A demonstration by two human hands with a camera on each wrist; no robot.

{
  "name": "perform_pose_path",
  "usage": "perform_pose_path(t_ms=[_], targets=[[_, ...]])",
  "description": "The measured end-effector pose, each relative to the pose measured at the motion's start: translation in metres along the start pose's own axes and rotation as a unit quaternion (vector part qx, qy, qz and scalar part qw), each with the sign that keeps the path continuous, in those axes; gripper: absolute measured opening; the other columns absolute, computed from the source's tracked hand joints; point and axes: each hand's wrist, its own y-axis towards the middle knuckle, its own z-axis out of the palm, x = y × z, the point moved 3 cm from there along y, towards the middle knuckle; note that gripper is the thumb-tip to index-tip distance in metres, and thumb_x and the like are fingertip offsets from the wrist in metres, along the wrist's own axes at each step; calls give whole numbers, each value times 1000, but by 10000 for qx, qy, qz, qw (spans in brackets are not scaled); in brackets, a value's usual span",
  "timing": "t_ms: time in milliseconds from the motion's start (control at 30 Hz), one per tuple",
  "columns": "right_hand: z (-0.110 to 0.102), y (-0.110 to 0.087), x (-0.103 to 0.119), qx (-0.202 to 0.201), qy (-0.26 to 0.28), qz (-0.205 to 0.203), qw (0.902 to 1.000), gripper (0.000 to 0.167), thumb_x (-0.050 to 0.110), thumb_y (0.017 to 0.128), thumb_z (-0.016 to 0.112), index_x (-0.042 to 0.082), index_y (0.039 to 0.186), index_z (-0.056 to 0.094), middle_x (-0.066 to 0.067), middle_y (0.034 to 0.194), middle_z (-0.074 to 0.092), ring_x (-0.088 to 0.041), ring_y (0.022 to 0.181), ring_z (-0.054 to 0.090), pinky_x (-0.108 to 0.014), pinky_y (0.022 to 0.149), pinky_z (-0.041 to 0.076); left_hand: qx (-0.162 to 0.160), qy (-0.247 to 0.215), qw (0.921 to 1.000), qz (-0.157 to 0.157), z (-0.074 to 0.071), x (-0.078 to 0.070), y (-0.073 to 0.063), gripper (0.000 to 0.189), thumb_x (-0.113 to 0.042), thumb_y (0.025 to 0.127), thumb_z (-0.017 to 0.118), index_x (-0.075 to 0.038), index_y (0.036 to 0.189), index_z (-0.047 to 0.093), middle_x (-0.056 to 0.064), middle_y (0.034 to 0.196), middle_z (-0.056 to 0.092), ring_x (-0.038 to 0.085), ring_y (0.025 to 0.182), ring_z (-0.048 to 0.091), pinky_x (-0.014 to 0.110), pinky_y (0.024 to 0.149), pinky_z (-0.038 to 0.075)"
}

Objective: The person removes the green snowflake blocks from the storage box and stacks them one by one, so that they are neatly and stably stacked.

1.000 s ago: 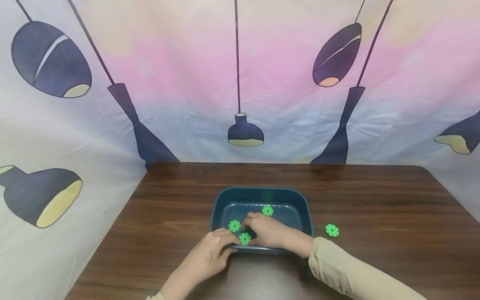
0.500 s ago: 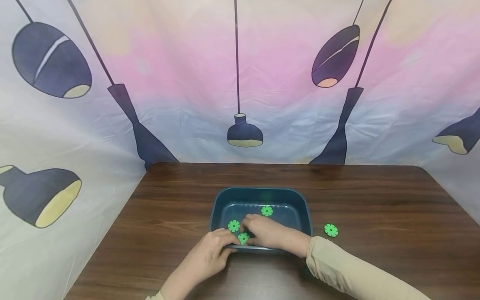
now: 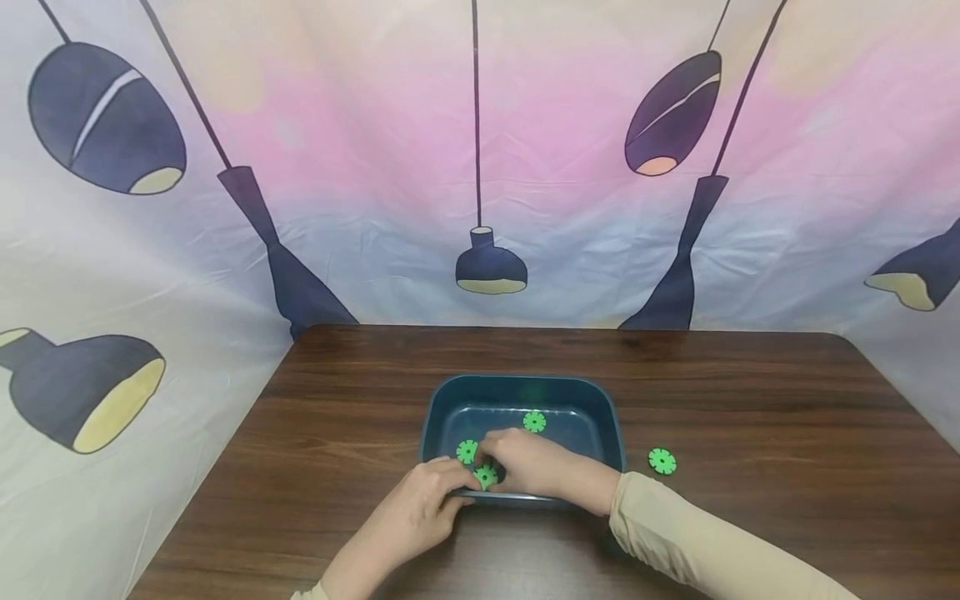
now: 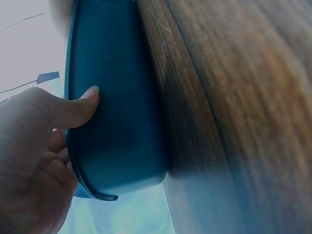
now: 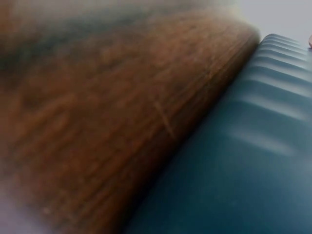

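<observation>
A dark teal plastic bin holds several green notched discs. My left hand grips its near rim, thumb outside against the wall and fingers inside in the left wrist view. Inside the bin, my right hand bends over one green notched disc by the near wall, index finger at its upper edge and thumb at its right; I cannot tell whether they pinch it. Another disc lies just left of those fingers, and one more farther back. The right wrist view shows only the bin's ribbed outer wall and tabletop.
A single green notched disc lies on the brown wooden table, right of the bin. Behind the table and along its sides hangs a cloth printed with lamps.
My right hand has shifted slightly left within the bin, its index finger now closer to the near disc and the left one. The left hand keeps its hold on the rim.
</observation>
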Motion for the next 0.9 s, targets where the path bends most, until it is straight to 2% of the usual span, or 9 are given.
perform_pose_path(t_ms=[200,533,633,767,900], targets=[[-1,0,0,-49,-199,-4,9998,30,17,73,79,9,100,69,1,95,66,-2,80,60,-10,66,48,-66,16,9999,101,0,0,1,21,3,75,71,-15,87,69,-9,87,65,4,84,58,21,73,53],[-4,-2,-7,-67,-466,-180,9987,27,18,75,77,9,99,70,1,94,66,-3,79,60,-10,65,48,-10,-8,10000,34,1,0,2,20,2,77,71,-15,88,69,-8,88,66,5,86,59,21,74,53],[-8,-3,-15,-75,-278,-107,9995,28,17,75,74,9,101,69,1,94,65,-2,76,59,-12,63,48,27,6,10000,-15,1,0,2,18,0,78,71,-15,89,69,-8,89,66,5,86,59,20,74,53],[-17,-11,-25,-191,292,49,9994,27,17,76,72,9,102,68,2,92,63,-1,72,55,-13,61,47,51,46,10000,6,1,0,1,18,0,77,71,-13,89,69,-6,88,66,5,86,60,20,74,53],[-30,-24,-36,-582,609,-30,9964,26,18,78,72,10,102,67,3,91,62,-3,72,56,-14,59,47,-31,87,9999,122,0,0,1,20,2,76,72,-13,88,69,-6,86,66,6,84,60,19,73,53]])
